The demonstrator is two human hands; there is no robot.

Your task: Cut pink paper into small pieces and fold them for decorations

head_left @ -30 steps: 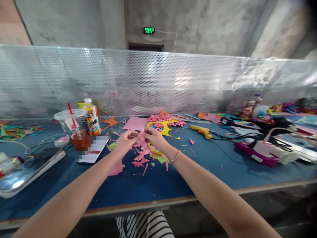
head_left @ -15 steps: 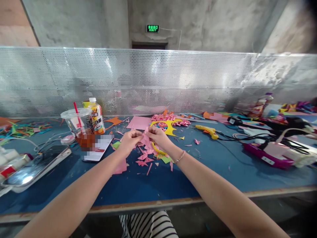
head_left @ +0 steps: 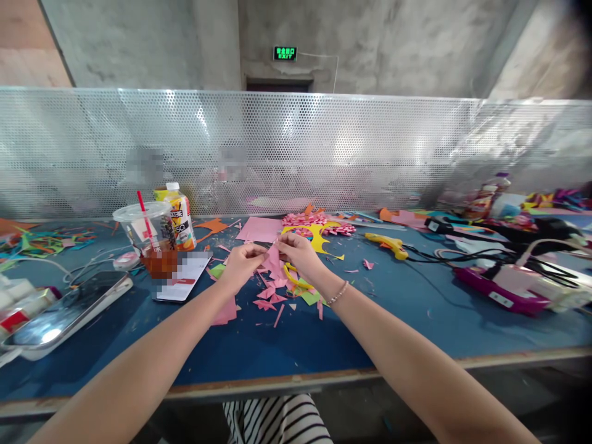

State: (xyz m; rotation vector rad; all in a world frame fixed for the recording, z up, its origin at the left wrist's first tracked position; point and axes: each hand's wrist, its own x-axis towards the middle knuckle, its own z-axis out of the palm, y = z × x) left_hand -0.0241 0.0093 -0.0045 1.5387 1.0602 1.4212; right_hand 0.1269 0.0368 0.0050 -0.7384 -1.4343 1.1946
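A small piece of pink paper is pinched between my two hands above the blue table. On its left side, my left hand has thumb and forefinger pressed together on the paper's edge. My right hand, with a beaded bracelet at the wrist, grips the upper right part; its fingertips partly hide the paper. Directly below lie several pink paper cutouts and scraps. Yellow-handled scissors rest just under my right hand, partly covered by it.
A cup with a red straw, a bottle and a phone stand or lie at left. Behind my hands are a pink sheet and yellow paper. A yellow glue gun and a purple power strip lie right.
Both hands stay in nearly the same place on the pink paper. My right hand has shifted very slightly, and more of the yellow scissor handle shows beneath it.
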